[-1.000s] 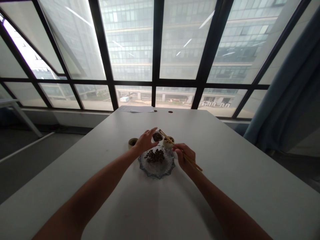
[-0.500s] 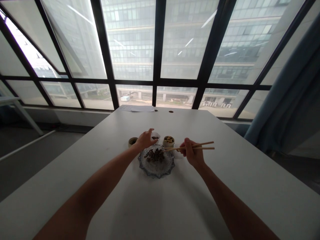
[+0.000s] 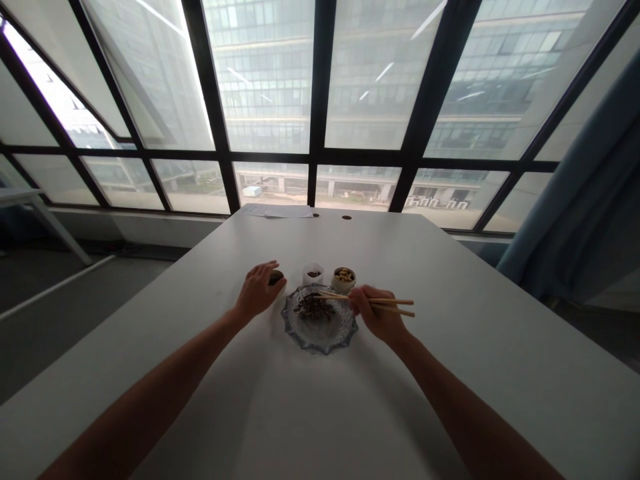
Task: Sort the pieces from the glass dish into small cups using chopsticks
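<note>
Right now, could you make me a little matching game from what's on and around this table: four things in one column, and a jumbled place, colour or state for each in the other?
Things:
1. chopsticks
2. glass plate
3. leftmost cup
4. curtain

Descriptions:
A. bears a heap of dark pieces
B. blue, hanging at the right
C. in the right hand's grip
D. partly hidden by the left hand

Pairs: 1-C, 2-A, 3-D, 4-B
</note>
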The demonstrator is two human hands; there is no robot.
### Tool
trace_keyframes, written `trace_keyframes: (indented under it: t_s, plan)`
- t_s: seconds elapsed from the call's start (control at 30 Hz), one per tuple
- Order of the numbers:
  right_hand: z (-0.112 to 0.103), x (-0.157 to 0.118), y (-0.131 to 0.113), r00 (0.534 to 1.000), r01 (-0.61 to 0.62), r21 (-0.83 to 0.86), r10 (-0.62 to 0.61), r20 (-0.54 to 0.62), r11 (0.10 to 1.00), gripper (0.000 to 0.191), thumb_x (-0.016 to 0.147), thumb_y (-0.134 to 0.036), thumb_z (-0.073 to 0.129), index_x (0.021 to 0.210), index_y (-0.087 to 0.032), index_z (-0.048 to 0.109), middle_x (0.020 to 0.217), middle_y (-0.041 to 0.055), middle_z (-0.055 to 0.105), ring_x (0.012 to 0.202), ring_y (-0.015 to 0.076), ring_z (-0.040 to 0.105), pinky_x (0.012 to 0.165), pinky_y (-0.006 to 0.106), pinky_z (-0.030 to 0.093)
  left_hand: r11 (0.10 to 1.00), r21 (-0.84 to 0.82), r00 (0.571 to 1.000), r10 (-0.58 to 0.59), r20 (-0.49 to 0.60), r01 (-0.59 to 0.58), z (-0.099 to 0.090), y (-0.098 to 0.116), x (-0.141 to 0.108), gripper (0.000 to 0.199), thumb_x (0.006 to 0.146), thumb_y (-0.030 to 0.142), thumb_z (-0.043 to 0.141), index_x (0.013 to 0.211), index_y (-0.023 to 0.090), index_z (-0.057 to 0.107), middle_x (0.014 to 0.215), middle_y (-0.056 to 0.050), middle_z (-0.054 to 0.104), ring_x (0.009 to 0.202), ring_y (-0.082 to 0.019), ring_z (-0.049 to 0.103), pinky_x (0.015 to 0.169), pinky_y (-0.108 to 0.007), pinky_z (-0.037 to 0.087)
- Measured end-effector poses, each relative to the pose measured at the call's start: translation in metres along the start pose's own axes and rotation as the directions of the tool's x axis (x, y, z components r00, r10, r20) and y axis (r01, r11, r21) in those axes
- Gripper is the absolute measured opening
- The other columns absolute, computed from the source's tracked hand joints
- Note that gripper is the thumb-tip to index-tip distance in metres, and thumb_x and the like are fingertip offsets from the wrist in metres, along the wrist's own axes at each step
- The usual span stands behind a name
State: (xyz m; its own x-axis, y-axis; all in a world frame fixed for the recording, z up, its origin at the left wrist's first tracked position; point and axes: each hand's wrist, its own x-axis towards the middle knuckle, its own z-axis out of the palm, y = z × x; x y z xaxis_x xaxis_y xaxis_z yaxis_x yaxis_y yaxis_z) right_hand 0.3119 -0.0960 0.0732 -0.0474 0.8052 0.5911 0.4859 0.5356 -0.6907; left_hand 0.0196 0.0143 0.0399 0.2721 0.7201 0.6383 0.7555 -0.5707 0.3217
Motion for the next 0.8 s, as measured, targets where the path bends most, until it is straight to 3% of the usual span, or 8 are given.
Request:
trace_keyframes:
  t_s: [0.1,0.3,0.63,0.8]
  plan:
    - [-0.004,-0.001,0.001,0.996,-0.060,0.017,0.061,-0.064,0.998,0.051,0.099,-0.058,0.048,0.072,-0.019,0.066,0.056,0.0028,0.064,0.045,0.0150,0.059,0.044,0.023,0.046,0.998,-0.052,0.999,-0.041,-0.033,0.040,0.006,-0.014,-0.018,0.043,0.091,0.042,0.057,0.128,0.020,0.052,0.138,-0.013,0.057,0.129,-0.029,0.052,0.110,-0.049,0.041]
    - [-0.003,-0.004,-0.006,0.999,-0.028,-0.035,0.029,0.014,0.999,0.047,0.097,-0.052,0.056,0.064,-0.019,0.065,0.054,0.0023,0.063,0.043,0.0138,0.058,0.041,0.022,0.045,0.959,-0.202,0.978,-0.209,-0.029,0.199,0.020,-0.024,-0.032,0.059,0.088,0.052,0.058,0.134,0.016,0.046,0.133,-0.016,0.059,0.126,-0.030,0.055,0.108,-0.049,0.044]
    - [0.006,-0.009,-0.008,1.000,0.001,-0.036,0.000,0.016,0.999,0.040,0.097,-0.044,0.059,0.067,-0.019,0.068,0.055,0.0017,0.065,0.044,0.0132,0.060,0.043,0.021,0.047,0.927,-0.283,0.968,-0.248,0.033,0.247,0.021,-0.025,-0.032,0.063,0.086,0.055,0.059,0.133,0.014,0.048,0.132,-0.018,0.059,0.124,-0.030,0.055,0.107,-0.049,0.044]
    - [0.008,-0.013,0.000,0.997,-0.076,0.006,0.076,0.004,0.997,0.043,0.097,-0.049,0.058,0.068,-0.019,0.068,0.058,0.0028,0.066,0.043,0.0137,0.061,0.041,0.021,0.048,0.924,-0.289,0.968,-0.250,0.036,0.250,0.021,-0.023,-0.032,0.065,0.085,0.054,0.060,0.134,0.014,0.047,0.134,-0.018,0.058,0.126,-0.031,0.054,0.108,-0.050,0.043]
